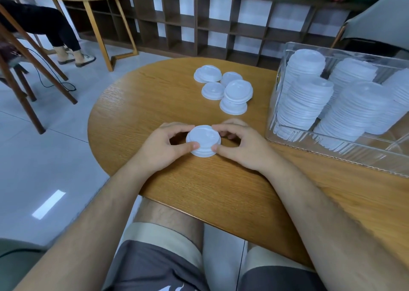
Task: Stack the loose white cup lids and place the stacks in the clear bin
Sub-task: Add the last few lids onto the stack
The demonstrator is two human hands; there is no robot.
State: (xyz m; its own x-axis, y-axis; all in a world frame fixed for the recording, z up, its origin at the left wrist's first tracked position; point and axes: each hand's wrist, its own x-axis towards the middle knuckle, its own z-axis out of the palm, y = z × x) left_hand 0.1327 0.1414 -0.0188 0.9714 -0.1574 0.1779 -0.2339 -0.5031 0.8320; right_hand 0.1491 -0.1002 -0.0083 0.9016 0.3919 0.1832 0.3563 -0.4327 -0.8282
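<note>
While the left hand (pixel 163 145) and right hand (pixel 238 143) pinch a short lid stack (pixel 203 140) by its rim at the table's (pixel 155 104) near edge, it looks light, thin, slippery; gripping the rims seems safest; loose lids (pixel 223 89) lie farther off, the clear bin (pixel 332 149) right.

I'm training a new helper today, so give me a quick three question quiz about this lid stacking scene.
1. True or false: the clear bin already holds tall lid stacks.
2. What do the left hand and right hand pinch together? A) a small lid stack B) a cup C) nothing
3. Where do the loose lids lie relative to that stack?
Key: 1 true; 2 A; 3 beyond it, farther out on the table.
</note>
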